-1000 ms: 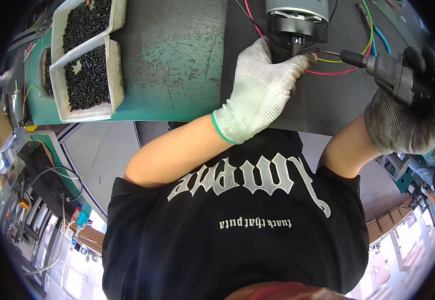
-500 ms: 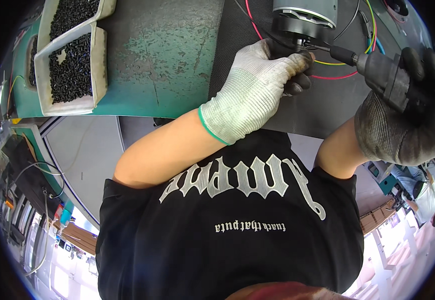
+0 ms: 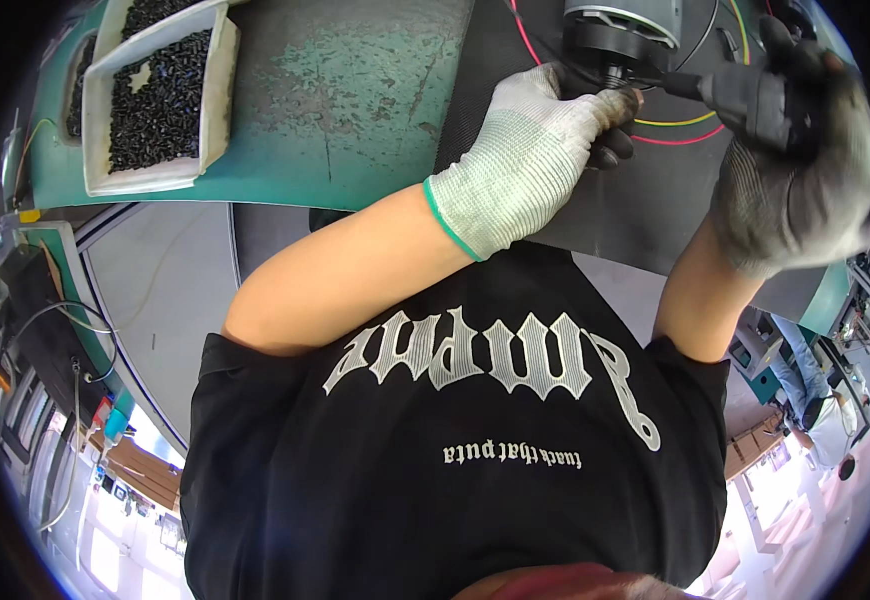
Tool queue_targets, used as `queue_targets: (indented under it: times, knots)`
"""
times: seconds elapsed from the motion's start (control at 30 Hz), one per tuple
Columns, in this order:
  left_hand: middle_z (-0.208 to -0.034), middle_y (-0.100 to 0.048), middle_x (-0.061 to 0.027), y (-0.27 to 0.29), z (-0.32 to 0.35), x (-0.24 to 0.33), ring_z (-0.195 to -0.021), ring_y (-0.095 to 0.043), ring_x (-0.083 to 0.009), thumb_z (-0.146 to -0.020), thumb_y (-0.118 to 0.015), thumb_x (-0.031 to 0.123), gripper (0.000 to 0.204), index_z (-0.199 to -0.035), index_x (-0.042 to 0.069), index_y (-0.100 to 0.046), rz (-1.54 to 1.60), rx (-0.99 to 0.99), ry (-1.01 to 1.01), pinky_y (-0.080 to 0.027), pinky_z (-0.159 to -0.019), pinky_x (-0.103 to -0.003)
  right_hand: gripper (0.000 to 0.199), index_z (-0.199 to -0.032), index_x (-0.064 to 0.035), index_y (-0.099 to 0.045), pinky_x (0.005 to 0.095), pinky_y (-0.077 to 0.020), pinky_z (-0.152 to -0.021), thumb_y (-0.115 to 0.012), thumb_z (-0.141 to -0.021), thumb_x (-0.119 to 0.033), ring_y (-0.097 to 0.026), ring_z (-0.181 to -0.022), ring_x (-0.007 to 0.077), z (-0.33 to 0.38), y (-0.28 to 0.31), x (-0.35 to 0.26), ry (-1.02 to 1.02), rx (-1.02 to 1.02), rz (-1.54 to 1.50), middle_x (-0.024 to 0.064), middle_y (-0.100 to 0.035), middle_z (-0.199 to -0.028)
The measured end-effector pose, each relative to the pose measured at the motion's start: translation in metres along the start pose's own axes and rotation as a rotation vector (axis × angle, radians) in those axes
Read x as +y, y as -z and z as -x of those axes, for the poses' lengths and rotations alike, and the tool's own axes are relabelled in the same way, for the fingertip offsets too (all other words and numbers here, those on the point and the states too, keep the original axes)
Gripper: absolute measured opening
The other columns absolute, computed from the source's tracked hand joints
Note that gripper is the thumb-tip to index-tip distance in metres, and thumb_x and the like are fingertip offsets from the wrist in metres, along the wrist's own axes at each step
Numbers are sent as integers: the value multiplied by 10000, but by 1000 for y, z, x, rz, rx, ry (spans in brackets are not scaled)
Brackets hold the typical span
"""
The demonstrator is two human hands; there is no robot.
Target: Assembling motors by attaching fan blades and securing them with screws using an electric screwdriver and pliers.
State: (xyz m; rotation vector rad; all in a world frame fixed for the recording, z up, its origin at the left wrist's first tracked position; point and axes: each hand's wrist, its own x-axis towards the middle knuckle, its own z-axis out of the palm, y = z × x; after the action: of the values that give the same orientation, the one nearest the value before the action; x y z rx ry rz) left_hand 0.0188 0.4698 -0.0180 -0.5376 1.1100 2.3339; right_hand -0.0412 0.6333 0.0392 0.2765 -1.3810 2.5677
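Here, the left hand [image 3: 540,150], in a white knit glove with a green cuff, was curled with its fingertips pinched around the small shaft at the front of a grey-and-black motor [image 3: 623,35], which sat on a dark mat [image 3: 595,215] at the far edge of the green counter [image 3: 355,100]. The right hand [image 3: 795,170], in a dark grey glove, was wrapped tight around a black powered screwdriver [image 3: 745,95], its bit laid level and meeting the motor right beside the left fingertips. Since bit and fingers sat so close, a slip off the fastener could probably catch the glove's knit or nick a fingertip; whatever was being driven was hidden between the fingers, so it could drop unseen. Red, yellow and green wires [image 3: 670,130] looped across the mat just under the tool and might snag it. Well to the left stood a pale tray [image 3: 217,90] heaped with small black screws, far from both hands, and a second such tray lay beyond it.
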Motion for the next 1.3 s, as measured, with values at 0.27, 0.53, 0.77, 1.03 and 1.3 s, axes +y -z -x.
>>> queue_targets:
  times: [0.27, 0.53, 0.77, 1.03, 1.3]
  knots:
    - [-778, -630, -64, 3, -4, -6, -637, -592, -105, -900, -656, 165, 187, -956, -3, -596, 84, -30, -33, -481, -583, -231, 267, -1037, 108, -611, 451, -518, -928, -512, -942, -121, -640, -966, 320, 8, -4, 2, 450, -26, 683, 202, -655, -1001]
    - [-755, -558, -54, -3, -1, -16, -624, -506, -145, -949, -593, 235, 214, -881, 33, -570, 799, -34, 272, -420, -551, -270, 217, -977, 46, -614, 392, -481, -841, -570, -898, -151, -616, -918, 272, -2, -29, -28, 508, 144, 454, 157, -641, -1003]
    - [-726, -623, -116, 23, 39, 17, -620, -588, -242, -955, -484, 211, 246, -809, 45, -591, -101, -285, -13, -486, -581, -353, 327, -1159, 110, -568, 542, -506, -925, -546, -931, -122, -592, -1073, 390, 9, 74, -35, 163, 249, 325, 251, -602, -1152]
    - [-1077, -649, -211, 225, 94, 172, -1036, -611, -368, -856, -610, 242, 273, -1041, 47, -657, -1714, 1178, -692, -483, -899, -437, 256, -1109, 123, -577, 470, -535, -922, -566, -922, -51, -616, -1047, 363, 37, 69, -38, 227, 465, 359, 258, -617, -1102]
    - [-1034, -668, -199, 237, 70, 181, -966, -640, -374, -855, -600, 238, 288, -1051, 29, -631, -2112, 1203, -319, -507, -878, -442, 318, -1165, 156, -543, 449, -500, -986, -513, -954, -80, -607, -1083, 347, 45, 90, -40, 156, 441, 351, 258, -605, -1133]
